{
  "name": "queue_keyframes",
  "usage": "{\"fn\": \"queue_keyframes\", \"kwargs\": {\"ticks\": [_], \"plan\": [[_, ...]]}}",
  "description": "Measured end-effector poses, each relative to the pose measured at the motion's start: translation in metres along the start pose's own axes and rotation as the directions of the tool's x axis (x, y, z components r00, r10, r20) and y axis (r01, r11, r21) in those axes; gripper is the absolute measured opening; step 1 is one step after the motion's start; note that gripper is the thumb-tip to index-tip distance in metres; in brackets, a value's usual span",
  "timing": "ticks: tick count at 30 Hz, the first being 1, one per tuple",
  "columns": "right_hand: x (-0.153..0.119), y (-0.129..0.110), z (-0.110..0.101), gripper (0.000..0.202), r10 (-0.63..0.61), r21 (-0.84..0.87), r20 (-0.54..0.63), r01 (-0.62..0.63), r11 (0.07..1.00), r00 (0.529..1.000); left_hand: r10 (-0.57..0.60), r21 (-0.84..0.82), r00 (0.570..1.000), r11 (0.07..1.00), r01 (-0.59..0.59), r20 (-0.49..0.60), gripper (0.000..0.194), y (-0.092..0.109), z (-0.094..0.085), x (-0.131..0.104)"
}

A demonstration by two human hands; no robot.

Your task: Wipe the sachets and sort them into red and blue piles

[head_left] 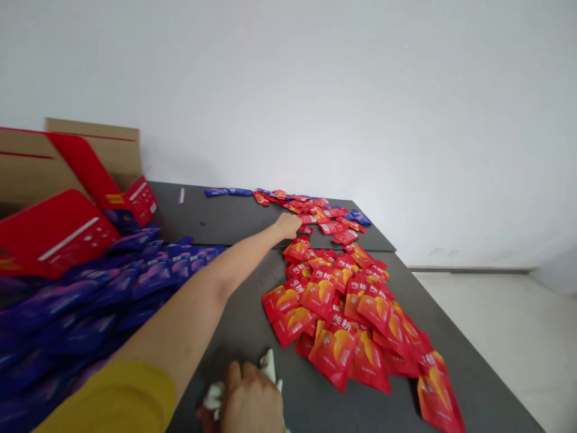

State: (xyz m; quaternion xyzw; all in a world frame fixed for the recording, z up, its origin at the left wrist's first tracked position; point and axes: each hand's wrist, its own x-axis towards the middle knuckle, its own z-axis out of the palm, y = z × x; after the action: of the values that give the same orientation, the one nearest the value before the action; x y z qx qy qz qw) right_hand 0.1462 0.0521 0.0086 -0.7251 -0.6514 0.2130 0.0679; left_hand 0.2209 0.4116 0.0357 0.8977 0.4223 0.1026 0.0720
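My left hand (288, 225) is stretched far out over the table, its fingers closed at the edge of a red packet (308, 219) in the far pile. At the bottom of the view, my right hand (252, 400) is closed round a crumpled white cloth (268, 365), pressed to the grey table (246, 313). Red packets with an orange print (336, 346) lie overlapped in a long heap to the right of both hands. A large heap of blue packets (153, 276) lies left of my outstretched arm.
Open red and brown cardboard boxes (58, 231) stand at the left. Some blue packets (240, 192) lie along the wall (315, 90), and others (360, 217) at the far right. A small pale object (181, 195) is near the back. The table's right edge drops to a pale floor (491, 325).
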Motion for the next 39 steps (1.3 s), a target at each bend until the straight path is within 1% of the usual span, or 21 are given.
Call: {"fn": "queue_keyframes", "kwargs": {"ticks": [3, 4, 6, 9, 11, 13, 15, 17, 18, 20, 22, 25, 27, 29, 31, 32, 33, 34, 35, 37, 39], "plan": [[-0.004, 0.005, -0.005, 0.03, -0.061, 0.007, -0.061, 0.061, 0.998, 0.996, -0.032, 0.041, 0.994, 0.998, 0.037, -0.102, 0.032, -0.018, -0.028, -0.031], [-0.004, 0.007, -0.006, 0.028, -0.08, 0.002, -0.076, 0.08, 0.997, 0.994, -0.015, 0.037, 0.989, 0.999, 0.02, -0.146, 0.031, -0.024, -0.039, -0.045], [-0.003, 0.008, -0.009, 0.027, -0.11, -0.02, -0.096, 0.109, 0.994, 0.989, 0.072, -0.016, 0.963, 0.997, -0.079, -0.259, 0.025, -0.033, -0.064, -0.078], [-0.002, 0.009, -0.016, 0.028, -0.132, -0.051, -0.135, 0.127, 0.991, 0.982, 0.165, -0.193, 0.887, 0.944, -0.269, -0.432, 0.017, -0.037, -0.096, -0.139], [-0.005, 0.012, -0.022, 0.027, -0.132, -0.04, -0.173, 0.127, 0.991, 0.976, 0.12, -0.326, 0.879, 0.899, -0.294, -0.462, 0.013, -0.031, -0.109, -0.185], [-0.014, 0.019, -0.027, 0.025, -0.131, 0.033, -0.231, 0.143, 0.989, 0.964, 0.061, -0.423, 0.907, 0.87, -0.253, -0.417, 0.015, -0.019, -0.113, -0.232], [-0.029, 0.03, -0.033, 0.025, -0.127, 0.191, -0.304, 0.192, 0.963, 0.944, 0.045, -0.475, 0.943, 0.856, -0.207, -0.328, 0.02, -0.004, -0.105, -0.278], [-0.048, 0.041, -0.037, 0.03, -0.108, 0.385, -0.381, 0.264, 0.884, 0.918, 0.135, -0.502, 0.957, 0.828, -0.251, -0.255, 0.021, 0.008, -0.087, -0.317], [-0.056, 0.046, -0.039, 0.032, -0.094, 0.466, -0.414, 0.3, 0.832, 0.905, 0.216, -0.501, 0.949, 0.81, -0.306, -0.229, 0.019, 0.012, -0.076, -0.332], [-0.071, 0.05, -0.043, 0.033, -0.067, 0.567, -0.474, 0.362, 0.74, 0.878, 0.368, -0.463, 0.912, 0.786, -0.409, -0.181, 0.017, 0.014, -0.054, -0.354], [-0.079, 0.049, -0.046, 0.032, -0.05, 0.604, -0.52, 0.409, 0.684, 0.853, 0.446, -0.39, 0.889, 0.804, -0.449, -0.104, 0.02, 0.01, -0.038, -0.368], [-0.081, 0.042, -0.048, 0.031, -0.025, 0.609, -0.583, 0.457, 0.649, 0.812, 0.388, -0.238, 0.921, 0.893, -0.381, -0.019, 0.041, 0.002, -0.031, -0.384], [-0.075, 0.039, -0.049, 0.032, 0.029, 0.589, -0.655, 0.486, 0.646, 0.755, 0.307, -0.145, 0.95, 0.939, -0.313, -0.058, 0.063, 0.003, -0.034, -0.399], [-0.065, 0.039, -0.051, 0.031, 0.096, 0.546, -0.744, 0.519, 0.658, 0.661, 0.232, -0.081, 0.959, 0.965, -0.248, -0.161, 0.077, 0.009, -0.036, -0.42], [-0.054, 0.039, -0.052, 0.03, 0.143, 0.482, -0.827, 0.552, 0.68, 0.544, 0.148, -0.048, 0.947, 0.984, -0.169, -0.285, 0.079, 0.023, -0.032, -0.444], [-0.049, 0.038, -0.053, 0.029, 0.142, 0.443, -0.857, 0.569, 0.693, 0.495, 0.108, -0.042, 0.932, 0.991, -0.13, -0.345, 0.074, 0.032, -0.027, -0.455], [-0.043, 0.036, -0.052, 0.028, 0.114, 0.398, -0.88, 0.586, 0.706, 0.461, 0.069, -0.042, 0.915, 0.995, -0.093, -0.397, 0.066, 0.041, -0.02, -0.466], [-0.039, 0.033, -0.051, 0.028, 0.053, 0.344, -0.894, 0.605, 0.718, 0.445, 0.026, -0.046, 0.897, 0.998, -0.052, -0.442, 0.057, 0.051, -0.012, -0.474], [-0.035, 0.029, -0.049, 0.027, -0.044, 0.28, -0.893, 0.629, 0.725, 0.448, -0.018, -0.052, 0.878, 0.999, -0.008, -0.478, 0.047, 0.06, -0.003, -0.481], [-0.03, 0.019, -0.041, 0.024, -0.318, 0.139, -0.807, 0.685, 0.715, 0.497, -0.108, -0.06, 0.852, 0.994, 0.09, -0.512, 0.035, 0.074, 0.012, -0.487], [-0.027, 0.009, -0.029, 0.023, -0.581, 0.017, -0.598, 0.734, 0.679, 0.552, -0.163, -0.053, 0.851, 0.986, 0.158, -0.499, 0.028, 0.082, 0.02, -0.487]]}}
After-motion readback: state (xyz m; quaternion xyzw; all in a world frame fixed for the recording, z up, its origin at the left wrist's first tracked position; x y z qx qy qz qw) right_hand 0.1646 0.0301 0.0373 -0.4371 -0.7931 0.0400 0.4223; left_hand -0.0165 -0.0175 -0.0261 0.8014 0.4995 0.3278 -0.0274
